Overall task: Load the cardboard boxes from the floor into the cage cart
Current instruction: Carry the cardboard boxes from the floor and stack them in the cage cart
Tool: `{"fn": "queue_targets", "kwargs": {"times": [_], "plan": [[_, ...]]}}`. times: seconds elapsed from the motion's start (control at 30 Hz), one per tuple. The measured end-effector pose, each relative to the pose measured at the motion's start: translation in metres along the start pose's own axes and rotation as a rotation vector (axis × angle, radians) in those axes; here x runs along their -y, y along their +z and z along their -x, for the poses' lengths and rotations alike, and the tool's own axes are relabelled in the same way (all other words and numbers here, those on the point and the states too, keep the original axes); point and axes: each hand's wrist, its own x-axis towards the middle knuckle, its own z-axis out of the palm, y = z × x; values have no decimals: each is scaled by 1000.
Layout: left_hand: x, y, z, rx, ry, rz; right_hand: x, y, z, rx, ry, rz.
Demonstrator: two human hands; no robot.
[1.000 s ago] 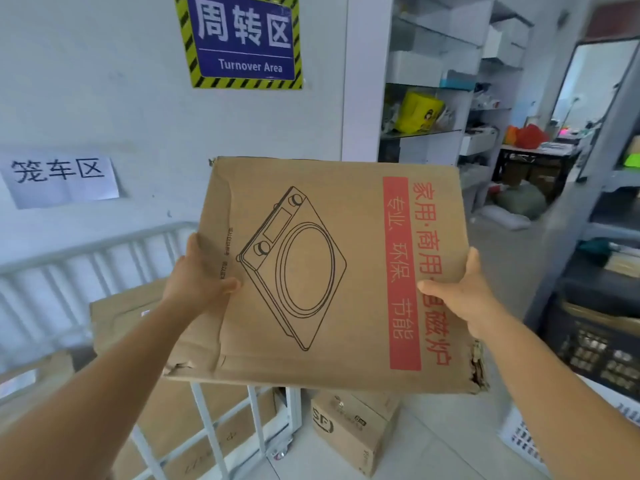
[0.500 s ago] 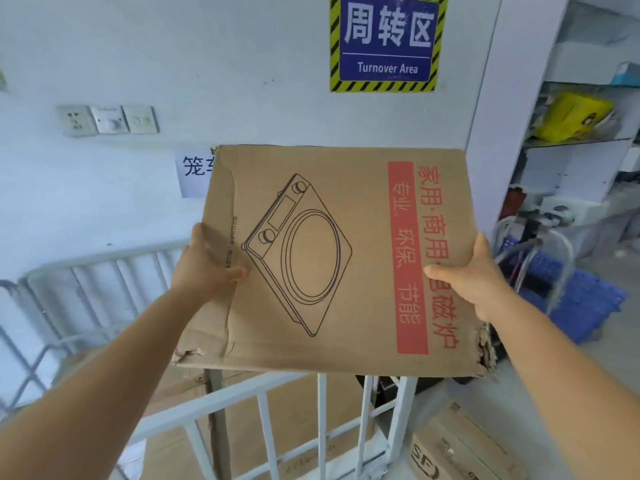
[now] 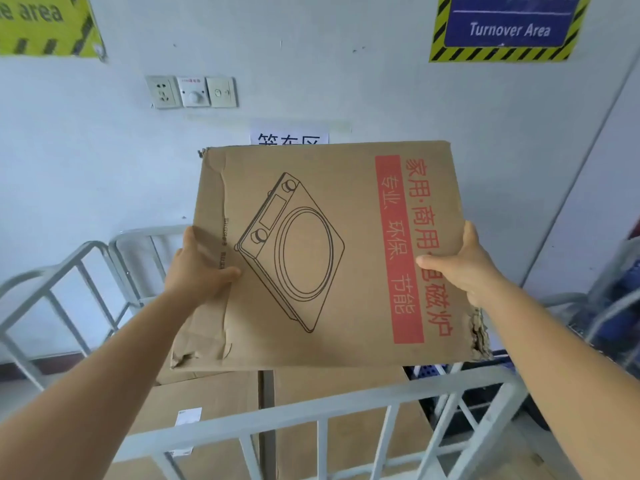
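The left hand (image 3: 199, 268) and right hand (image 3: 464, 265) grip opposite edges of an induction cooker box (image 3: 329, 258), thumbs on top, held above the cage cart (image 3: 311, 415). Large cardboard boxes (image 3: 214, 403) already sit inside; this one is not yet set down.

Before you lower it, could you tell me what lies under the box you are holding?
Under the held box, brown cartons sit inside the cage cart; the box hides their far parts.
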Motion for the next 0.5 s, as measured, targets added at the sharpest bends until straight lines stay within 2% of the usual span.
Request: {"fn": "queue_targets", "kwargs": {"times": [0.2, 0.5], "plan": [[25, 53, -37, 50, -120, -61, -28, 39, -78, 139, 81, 45], [62, 155, -67, 187, -321, -100, -104, 79, -166, 329, 265, 160]]}}
